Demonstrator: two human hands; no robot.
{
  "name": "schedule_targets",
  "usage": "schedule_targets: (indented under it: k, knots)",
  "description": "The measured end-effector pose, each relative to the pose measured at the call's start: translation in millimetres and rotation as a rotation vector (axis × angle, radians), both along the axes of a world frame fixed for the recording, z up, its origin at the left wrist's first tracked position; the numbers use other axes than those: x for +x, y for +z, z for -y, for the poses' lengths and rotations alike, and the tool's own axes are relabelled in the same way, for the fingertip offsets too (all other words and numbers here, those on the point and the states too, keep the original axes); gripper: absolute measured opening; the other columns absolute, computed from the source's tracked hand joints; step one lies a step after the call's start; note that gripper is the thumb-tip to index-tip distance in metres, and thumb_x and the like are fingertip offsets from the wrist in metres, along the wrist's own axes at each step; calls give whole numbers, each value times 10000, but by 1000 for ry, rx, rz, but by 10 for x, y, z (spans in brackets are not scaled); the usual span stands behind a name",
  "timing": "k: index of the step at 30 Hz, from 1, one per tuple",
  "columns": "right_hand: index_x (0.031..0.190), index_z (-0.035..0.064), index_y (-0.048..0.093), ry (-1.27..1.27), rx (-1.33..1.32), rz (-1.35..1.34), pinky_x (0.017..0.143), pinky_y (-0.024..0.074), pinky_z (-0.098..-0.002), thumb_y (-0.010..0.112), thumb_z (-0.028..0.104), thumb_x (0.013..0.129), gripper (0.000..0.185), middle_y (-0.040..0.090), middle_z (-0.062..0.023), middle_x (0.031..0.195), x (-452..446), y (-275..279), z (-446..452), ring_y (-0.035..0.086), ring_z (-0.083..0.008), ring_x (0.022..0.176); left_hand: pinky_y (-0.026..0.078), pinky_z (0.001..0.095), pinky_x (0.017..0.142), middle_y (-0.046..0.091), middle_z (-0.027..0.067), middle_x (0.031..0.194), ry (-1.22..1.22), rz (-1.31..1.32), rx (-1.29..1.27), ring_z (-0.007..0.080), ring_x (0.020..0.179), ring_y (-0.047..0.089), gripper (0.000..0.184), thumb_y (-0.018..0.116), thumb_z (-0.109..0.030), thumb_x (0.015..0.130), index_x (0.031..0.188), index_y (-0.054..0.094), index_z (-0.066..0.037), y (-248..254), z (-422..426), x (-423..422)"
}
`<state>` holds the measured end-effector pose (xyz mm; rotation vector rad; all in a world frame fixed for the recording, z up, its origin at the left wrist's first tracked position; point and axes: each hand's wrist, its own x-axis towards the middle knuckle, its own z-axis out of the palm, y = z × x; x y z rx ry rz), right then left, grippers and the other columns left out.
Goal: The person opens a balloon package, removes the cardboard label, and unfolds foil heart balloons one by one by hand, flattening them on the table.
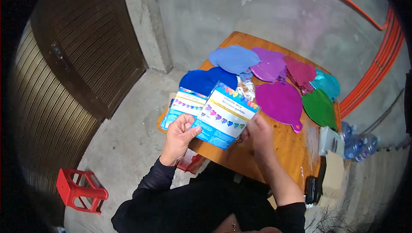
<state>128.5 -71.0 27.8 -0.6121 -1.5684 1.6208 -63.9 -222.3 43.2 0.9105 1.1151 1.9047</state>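
Observation:
My left hand pinches the lower left edge of a printed card, thumb on its front. The card is blue, white and yellow, with rows of coloured hearts and balloons and the words "inflatable decor". My right hand is closed at the card's right edge, slightly blurred, with some fingertips hidden behind it. A stack of similar cards lies on the table just beyond my left hand. Farther back are flat, shiny foil balloons: a dark blue one, a magenta one and a green one.
The wooden table also bears light blue, purple, crimson and teal foil pieces. A white box sits at its right edge, near water bottles. A red stool stands on the left.

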Motion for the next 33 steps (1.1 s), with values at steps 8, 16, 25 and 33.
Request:
schedule_targets:
  k: [8,16,25,33]
  knots:
    - [1021,28,621,14,193,32,672,421,-207,602,150,925,156,607,21,868,758,774,-229,516,-43,771,476,215,741,646,24,878,-185,-82,-48,58,789,587,145,644,27,886,945,529,-37,97,-217,504]
    - [889,43,623,279,31,51,667,442,-246,579,208,955,183,602,31,806,1112,882,-342,531,-58,742,461,209,725,627,18,859,-276,-185,-61,50,780,569,140,635,28,893,929,515,-36,157,-376,760]
    - [864,43,638,373,-53,39,630,433,-234,559,298,968,287,611,14,764,1129,805,-414,537,-59,696,448,210,698,604,-13,829,-255,-192,-100,53,747,552,190,703,-20,840,900,528,-59,206,-407,808]
    - [1027,0,678,407,-112,111,754,496,-260,631,300,932,319,672,-33,878,1053,673,-535,621,-100,806,447,197,706,608,1,827,-256,-210,-79,37,758,550,139,638,28,887,920,519,-35,89,-406,706]
